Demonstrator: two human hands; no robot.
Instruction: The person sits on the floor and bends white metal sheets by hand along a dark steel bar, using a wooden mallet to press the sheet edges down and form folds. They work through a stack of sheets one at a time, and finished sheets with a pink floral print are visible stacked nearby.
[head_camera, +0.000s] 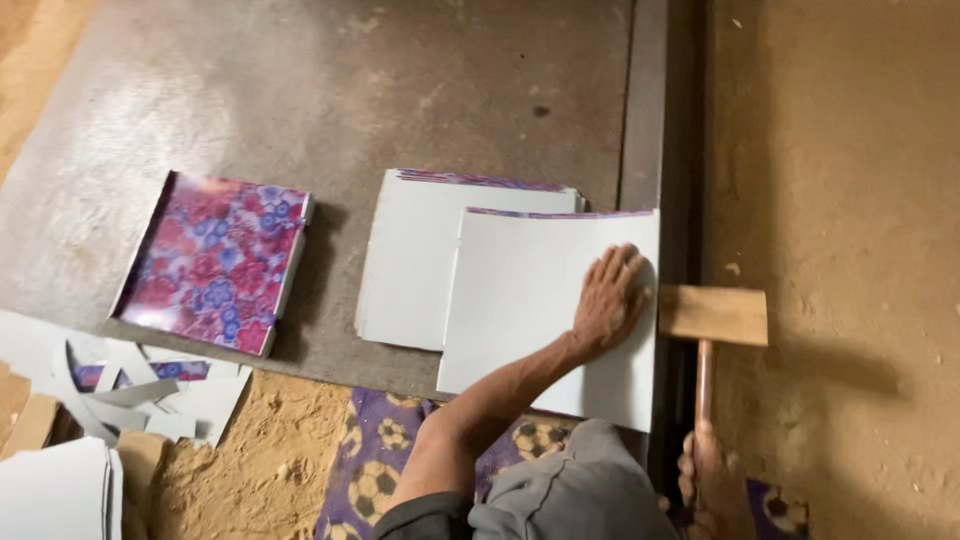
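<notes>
- Left hand (612, 300), right of centre frame: flat and unclenched, fingers spread, palm pressed on the right edge of a white sheet (530, 320); grasping nothing, only pinning the sheet down.
- Right hand (712, 480), lower right of frame: wrapped tight around the lower end of a wooden mallet (712, 316); handle running up from the fist, block-shaped head lying crosswise just beside the sheet's right edge.
- White sheet: plain side up, a thin strip of floral print showing along its top edge; right edge lined up on a dark metal rail (650, 140) running top to bottom of the frame.
- Under and left of that sheet: one stack of similar white sheets (410, 260), floral edges peeking out at the top.
- Left of centre: one shallow floral tray (215, 262), pink, red and blue pattern, edges turned up, nothing inside it.
- Lower left corner: a loose heap of white offcuts (150, 395), several strips, number not countable; a small floral scrap among them.
- All lying on a grey slab (330, 90); sandy ground (840, 180) filling the right side of the frame.
- Bottom centre: purple cloth with football print (375, 450) beneath the person, partly covered by grey clothing.
</notes>
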